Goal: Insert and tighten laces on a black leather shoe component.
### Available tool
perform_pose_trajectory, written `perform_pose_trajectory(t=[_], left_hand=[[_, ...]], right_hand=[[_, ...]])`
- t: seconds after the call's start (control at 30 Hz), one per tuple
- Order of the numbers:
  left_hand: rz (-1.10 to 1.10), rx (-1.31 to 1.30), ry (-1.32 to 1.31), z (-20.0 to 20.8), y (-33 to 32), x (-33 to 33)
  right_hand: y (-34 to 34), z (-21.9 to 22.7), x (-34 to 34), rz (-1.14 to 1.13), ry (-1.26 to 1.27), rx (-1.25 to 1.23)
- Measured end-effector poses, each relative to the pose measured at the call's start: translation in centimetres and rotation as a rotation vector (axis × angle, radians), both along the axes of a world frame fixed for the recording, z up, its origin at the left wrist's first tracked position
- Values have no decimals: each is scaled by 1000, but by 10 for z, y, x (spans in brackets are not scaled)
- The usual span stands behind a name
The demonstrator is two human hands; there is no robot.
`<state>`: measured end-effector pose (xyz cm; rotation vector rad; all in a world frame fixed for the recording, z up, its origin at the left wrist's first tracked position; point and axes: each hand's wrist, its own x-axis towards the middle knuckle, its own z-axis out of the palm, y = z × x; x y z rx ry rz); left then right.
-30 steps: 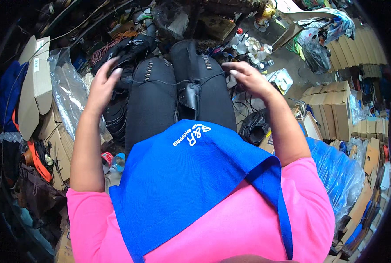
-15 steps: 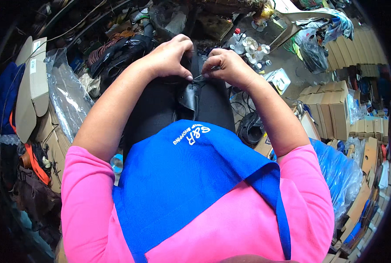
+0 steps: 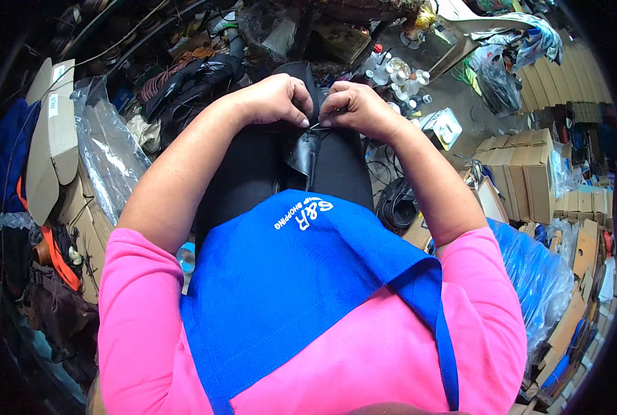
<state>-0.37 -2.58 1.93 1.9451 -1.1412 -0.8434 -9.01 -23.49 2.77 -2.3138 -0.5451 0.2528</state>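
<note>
Between my thighs stands a shiny black piece that looks like leather footwear [image 3: 301, 158]; its middle is hidden behind my fingers, and its exact kind cannot be made out. My left hand [image 3: 284, 101] is closed in a pinch above it, thumb and forefinger on a thin pale thread [image 3: 314, 127]. Facing it, my right hand [image 3: 355, 109] pinches the same thread, its fingertips almost meeting the left thumb. Over my lap and chest lies a blue apron [image 3: 287, 277].
Left of me are a clear plastic sheet [image 3: 107, 142], cardboard pieces [image 3: 62, 131] and a dark bag [image 3: 191, 90]. Several small bottles [image 3: 398, 72] stand ahead to the right. Cardboard boxes [image 3: 519, 162] and a blue plastic-wrapped bundle [image 3: 530, 270] lie at the right.
My hands have come closer together over the black piece. The left fingers have curled in and moved slightly down and right. More of the piece's far end shows beyond them.
</note>
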Motion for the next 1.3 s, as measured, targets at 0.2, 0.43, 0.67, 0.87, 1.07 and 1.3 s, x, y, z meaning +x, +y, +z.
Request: perform_pose_trajectory(t=[0.2, 0.43, 0.67, 0.87, 1.07, 1.3], left_hand=[[26, -79, 200, -12, 4, 1], [36, -151, 186, -16, 8, -5], [38, -120, 196, -14, 8, -4], [-160, 39, 202, -5, 8, 6], [-210, 84, 202, -8, 8, 6], [-241, 114, -85, 10, 7, -3]], right_hand=[[-3, -9, -6, -35, 56, 102], [1, -3, -10, -40, 13, 31], [10, -9, -24, -148, -27, 59], [14, -15, -43, -157, -317, -45], [25, 1, -52, -101, -434, -233], [63, 40, -46, 83, -412, -795]])
